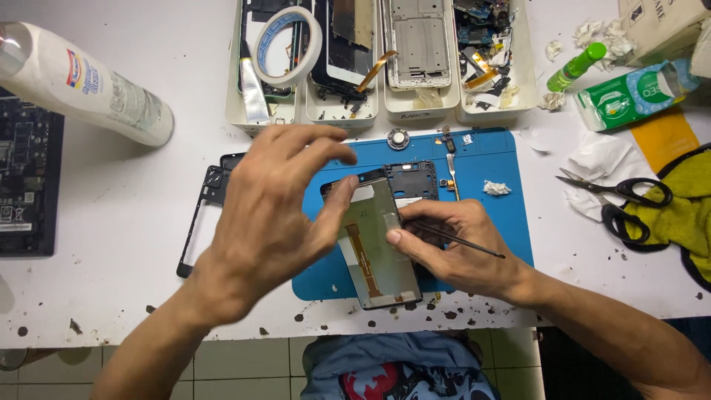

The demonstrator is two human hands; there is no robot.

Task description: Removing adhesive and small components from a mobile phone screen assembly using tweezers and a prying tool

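Your left hand [263, 222] covers most of what lies under it: the black phone frame [201, 215] shows only as a strip along its left side, and you cannot tell how far that frame reaches onto the blue mat [489, 159]. The hand's fingers are spread and loosely curled, with only the thumb tip pressed to the upper left edge of the phone screen panel [378, 248]. The panel lies back side up on the mat's lower middle, tilted a little, its orange flex strip showing. Its right edge is hidden under your right hand [452, 248], whose thumb pushes against that edge while the fingers pinch a thin dark tool [463, 241]. The tool's tip is lost beneath the fingers, so where it meets the panel cannot be made out. A second dark frame [411, 179] peeks out just behind the panel.

Four white trays [235, 111] stand side by side along the mat's far edge, their tops cut off by the picture. The leftmost holds a roll of tape [287, 46] and a tube, the next a phone body with an orange flex, the third a silver metal frame [419, 41], the last a jumble of small parts and cables. Black scissors [618, 196] lie to the right, and a white bottle [81, 81] lies on its side at far left.
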